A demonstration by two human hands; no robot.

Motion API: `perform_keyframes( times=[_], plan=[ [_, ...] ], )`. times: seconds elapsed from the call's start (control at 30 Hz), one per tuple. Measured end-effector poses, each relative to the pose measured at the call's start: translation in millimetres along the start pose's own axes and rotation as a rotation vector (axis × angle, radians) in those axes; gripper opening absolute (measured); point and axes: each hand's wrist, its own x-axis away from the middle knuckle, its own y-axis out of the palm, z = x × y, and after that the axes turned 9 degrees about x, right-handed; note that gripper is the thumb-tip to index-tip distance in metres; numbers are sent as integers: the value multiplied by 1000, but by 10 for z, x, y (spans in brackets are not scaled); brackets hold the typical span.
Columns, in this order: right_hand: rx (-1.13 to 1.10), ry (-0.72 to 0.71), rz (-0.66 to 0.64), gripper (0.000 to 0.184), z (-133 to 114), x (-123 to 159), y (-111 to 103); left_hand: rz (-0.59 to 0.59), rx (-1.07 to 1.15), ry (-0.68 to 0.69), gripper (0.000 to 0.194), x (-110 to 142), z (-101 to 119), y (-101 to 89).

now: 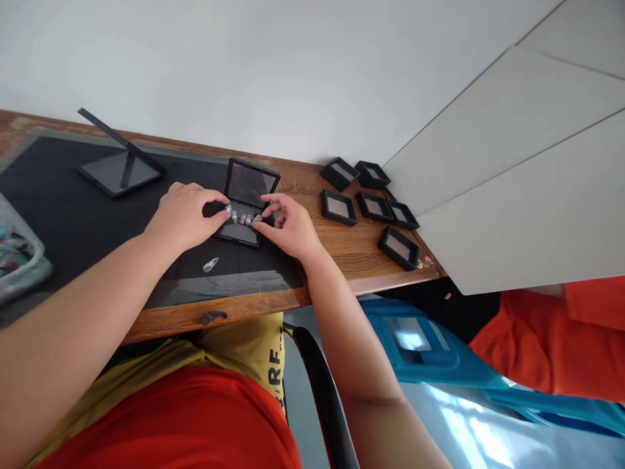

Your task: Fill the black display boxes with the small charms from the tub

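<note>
An open black hinged case (247,202) lies on a dark mat (73,215) on the wooden desk (351,251). Its lid (251,184) stands up with a clear window. A row of small pale press-on nails (243,218) rests across the lower half. My left hand (183,215) lies over the case's left side, its thumb tip touching the leftmost nail. My right hand (288,225) pinches at the right end of the row with thumb and forefinger. One loose clear nail (210,264) lies on the mat in front of the case.
Several small black framed boxes (374,205) lie on the desk's right part. A black tablet stand (120,166) sits on the mat at the back left. A plastic tray (19,257) shows at the left edge. A blue container (415,342) stands below the desk.
</note>
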Motion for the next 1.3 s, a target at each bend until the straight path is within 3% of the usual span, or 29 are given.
perform_keyframes(
  times=[0.4,0.67,1.0,1.3],
  plan=[
    [-98,6,-14,59,-22,11,28,-14,-3,-38,54,10,79,-2],
    [-26,53,64,47,-71,-62,121,-8,-44,-34,53,10,105,51],
    [86,77,60,49,-172,-41,104,12,-45,-19,51,19,103,71],
    [55,3,6,49,-122,-36,90,-14,14,-51,47,-11,78,78]
  ],
)
